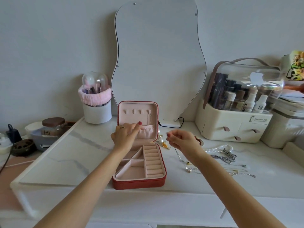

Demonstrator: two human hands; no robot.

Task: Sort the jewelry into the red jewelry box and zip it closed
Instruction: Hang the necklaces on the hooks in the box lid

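The red jewelry box [139,183] lies open on the white table, its pink lid [138,120] standing upright with several hooks; one thin chain hangs from the right hook. My left hand [125,134] is at the lid's lower pocket, fingers curled, one finger touching the pocket edge. My right hand [179,139] hovers right of the box and pinches a thin silver necklace [176,152] that trails down to the table. Loose jewelry lies to the right: a pearl necklace [218,148], silver chains [228,157], thin necklaces [238,171] and pearl-and-gold earrings [162,142].
A wavy mirror [158,63] leans on the wall behind the box. A white brush holder [97,112] stands at back left, a cream cosmetics organiser [233,122] at back right. Jars and bowls [51,129] sit on the left.
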